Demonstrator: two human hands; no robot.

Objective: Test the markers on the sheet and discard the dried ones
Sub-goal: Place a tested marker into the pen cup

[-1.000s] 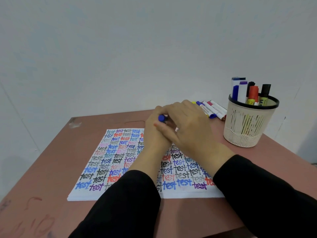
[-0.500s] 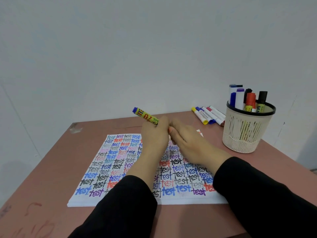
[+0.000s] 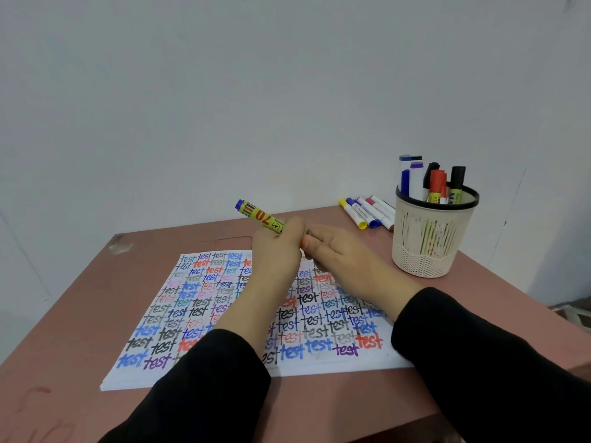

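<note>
— While the yellow marker (image 3: pixel 260 216) is held up over the sheet (image 3: pixel 198 302), how much of the job can be called done?
— A lot, it seems. The sheet is almost filled with the word "test" in blue, black, red, purple and grey. Only a thin white strip is left along the near edge.
— How is the marker gripped?
— It is wrapped tight by the fingers of the left hand (image 3: pixel 275 251), and its blue end is pointed up and away to the left. Its other end is hidden by the hands, so it cannot be told if the cap is on.
— And the right hand (image 3: pixel 339 254)?
— It is placed just beside the left one, with its fingertips (image 3: pixel 305 242) bent in toward that hidden end. Whether something is pinched there cannot be seen.
— What is left to be done?
— This marker is probably yet to be tried on the paper. More markers (image 3: pixel 436 183) are stood in the mesh cup (image 3: pixel 431 238) on the right, and some loose markers (image 3: pixel 367 214) are laid flat on the table (image 3: pixel 80 298) just behind it. Which ones are counted as dried cannot be told, so it is only guessed that several are waiting to be tested.
</note>
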